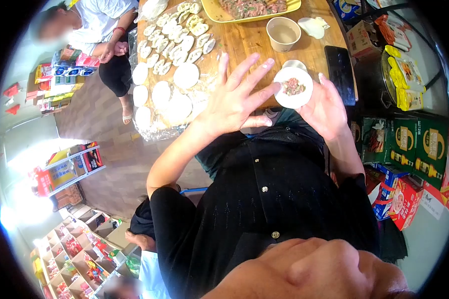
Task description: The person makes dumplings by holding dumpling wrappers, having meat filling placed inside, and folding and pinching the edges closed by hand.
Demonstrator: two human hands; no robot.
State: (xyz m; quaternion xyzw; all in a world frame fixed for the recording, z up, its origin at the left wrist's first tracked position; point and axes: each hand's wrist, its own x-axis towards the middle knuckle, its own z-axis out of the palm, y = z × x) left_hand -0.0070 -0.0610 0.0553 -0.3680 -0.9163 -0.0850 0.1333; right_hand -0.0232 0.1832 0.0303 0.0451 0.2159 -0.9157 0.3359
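A round dumpling wrapper [286,98] with a lump of meat filling [294,86] in its middle rests on the fingers of my right hand [326,108]. My left hand [237,97] is open with its fingers spread. One of its fingertips reaches the left edge of the wrapper, and I cannot tell whether it touches. Another pale round wrapper [295,65] shows just behind the held one. Flat wrappers [186,75] lie on plastic film to the left of my hands, with rows of folded dumplings [177,42] beyond them.
A yellow tray [212,16] of meat filling stands at the back. Near it are a paper cup [283,34] of liquid and a stack of wrappers [313,28]. A black phone [340,74] lies at the table's right edge. Another person [102,30] is at the left; boxes [403,142] stand right.
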